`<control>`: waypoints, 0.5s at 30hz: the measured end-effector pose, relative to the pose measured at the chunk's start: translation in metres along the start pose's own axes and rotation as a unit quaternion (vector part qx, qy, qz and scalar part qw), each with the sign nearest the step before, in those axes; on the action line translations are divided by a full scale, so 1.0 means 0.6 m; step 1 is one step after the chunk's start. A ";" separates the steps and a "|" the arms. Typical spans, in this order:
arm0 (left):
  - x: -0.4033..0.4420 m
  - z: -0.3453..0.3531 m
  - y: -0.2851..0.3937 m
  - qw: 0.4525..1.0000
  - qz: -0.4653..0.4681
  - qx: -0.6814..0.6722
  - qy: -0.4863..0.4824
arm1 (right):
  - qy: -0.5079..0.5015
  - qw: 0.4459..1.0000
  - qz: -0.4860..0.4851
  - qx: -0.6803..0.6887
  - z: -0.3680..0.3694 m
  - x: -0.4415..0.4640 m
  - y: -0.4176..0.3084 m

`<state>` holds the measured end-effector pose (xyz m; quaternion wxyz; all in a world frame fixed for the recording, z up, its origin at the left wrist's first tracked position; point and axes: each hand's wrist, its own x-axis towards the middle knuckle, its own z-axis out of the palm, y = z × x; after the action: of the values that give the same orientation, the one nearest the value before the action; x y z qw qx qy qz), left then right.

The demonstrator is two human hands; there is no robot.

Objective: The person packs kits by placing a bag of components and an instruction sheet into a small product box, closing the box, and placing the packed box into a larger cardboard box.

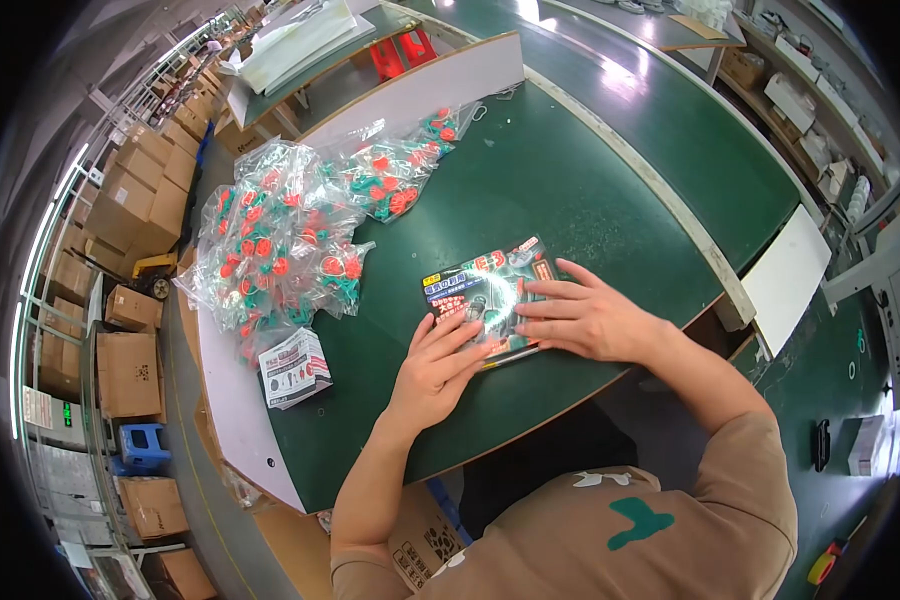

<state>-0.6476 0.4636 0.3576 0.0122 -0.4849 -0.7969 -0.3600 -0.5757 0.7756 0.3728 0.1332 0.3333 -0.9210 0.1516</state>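
Note:
A flat printed package with a shiny clear front (490,290) lies on the green worktable (580,180) close to its near edge. Glare hides part of its printing. My left hand (435,368) rests on the package's lower left part, fingers stretched out. On its right side lies my right hand (588,312), fingers spread flat over the surface. Left of the package stands a stack of printed leaflets (295,368). Behind the leaflets is a heap of clear plastic bags holding red and green parts (280,240).
A low white board (420,85) borders the table at the back. Past a pale rail (640,160) on the right runs a green conveyor belt (710,140). Cardboard boxes (128,375) and a blue stool (142,445) stand on the left floor. A tape roll (822,568) lies at far right.

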 end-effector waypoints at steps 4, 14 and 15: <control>0.013 -0.026 0.008 0.997 -0.032 -0.025 -0.059 | -0.008 0.999 0.032 0.037 0.010 -0.013 -0.024; 0.010 -0.031 0.024 0.993 0.026 0.047 -0.104 | -0.018 0.999 0.027 0.034 0.002 -0.022 -0.025; 0.009 -0.034 0.029 0.987 0.037 0.096 -0.121 | -0.028 0.999 0.020 0.032 0.001 -0.023 -0.026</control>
<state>-0.6435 0.4603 0.3847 -0.0245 -0.5507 -0.8050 -0.2195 -0.5554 0.7719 0.3702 0.0931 0.3226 -0.9257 0.1742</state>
